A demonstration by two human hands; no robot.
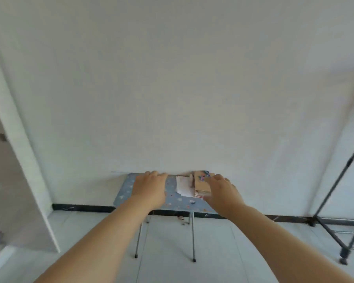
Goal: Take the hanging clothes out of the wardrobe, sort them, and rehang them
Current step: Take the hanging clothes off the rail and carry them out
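Both my arms stretch forward in front of a small blue patterned table [178, 203] that stands against the white wall. My left hand [149, 188] is held flat with relaxed fingers and holds nothing. My right hand [223, 190] is also empty, its fingers loosely spread in front of a stack of brown cardboard and white paper [192, 185] on the table. At the far left stands the white wardrobe [18, 180], its door edge facing me. No hanging clothes show in this view.
A dark metal stand [335, 193] with splayed legs occupies the right side on the pale tiled floor [243, 252]. A black skirting strip [80, 207] runs along the wall's foot. Small bits lie on the floor under the table.
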